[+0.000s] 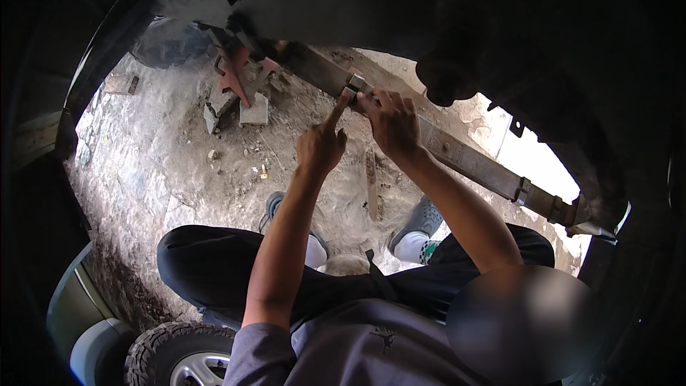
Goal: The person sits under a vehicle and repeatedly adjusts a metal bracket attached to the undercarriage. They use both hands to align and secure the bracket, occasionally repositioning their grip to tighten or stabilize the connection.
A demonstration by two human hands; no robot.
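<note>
A long metal beam (468, 161) of the vehicle runs slantwise above the ground in front of me. On it sits a small, squarish, shiny metal piece (355, 81); its exact kind cannot be made out. My left hand (321, 144) reaches up to this piece, its index fingertip touching the near edge. The thumb stands apart and the other fingers are curled, holding nothing visible. My right hand (394, 123) is bent over the beam just right of the piece, fingers closed against it. Its thumb and index tips press at the piece's side, and part of the grip is hidden.
A red metal stand (232, 75) is under the beam at the far left, near a pale block (254, 110). A flat strip (371, 182) lies between my shoes. Dark vehicle underbody hangs close overhead. A wheel with a tyre (153, 357) is at lower left.
</note>
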